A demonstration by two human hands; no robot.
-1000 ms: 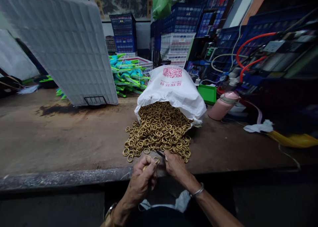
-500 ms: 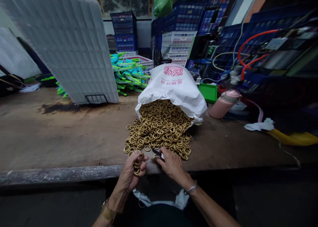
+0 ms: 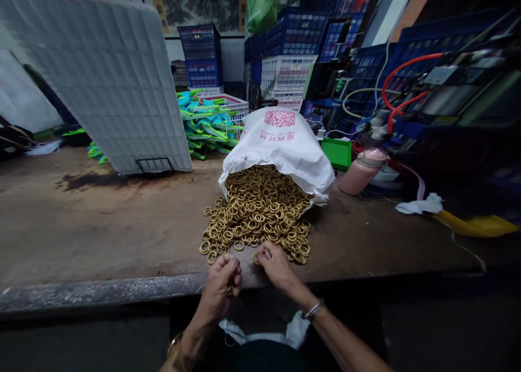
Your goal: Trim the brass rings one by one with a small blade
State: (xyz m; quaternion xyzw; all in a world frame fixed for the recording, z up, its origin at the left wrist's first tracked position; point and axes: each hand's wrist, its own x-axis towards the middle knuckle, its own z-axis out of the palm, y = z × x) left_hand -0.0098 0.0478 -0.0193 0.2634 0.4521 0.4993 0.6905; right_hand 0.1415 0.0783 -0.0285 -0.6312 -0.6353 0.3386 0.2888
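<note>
The brass-coloured rings lie heaped at the centre of the frame, spilling onto the bench from the mouth of a white sack that rests on its side behind them. From where I stand they look like metal: I'd judge each one stiff, smooth and light enough for fingertips, hard to break but apt to slide or roll. Thumb and forefinger across the rim should do, or a fingertip through the hole; the loose ones along the heap's near edge look easiest to take. The full sack is likely heavy, its skin soft and floppy.

Lower centre, the left hand is curled, thumb pressed over bent fingers, with a small glint of ring colour inside. Just to its right, the right hand has thumb and fingers bent in close by a single ring; I can't tell whether they pinch it or something else.

Farther out, a pink bottle and a green tray sit right of the sack, a ribbed white panel leans at upper left, and crates are stacked at the upper middle.
</note>
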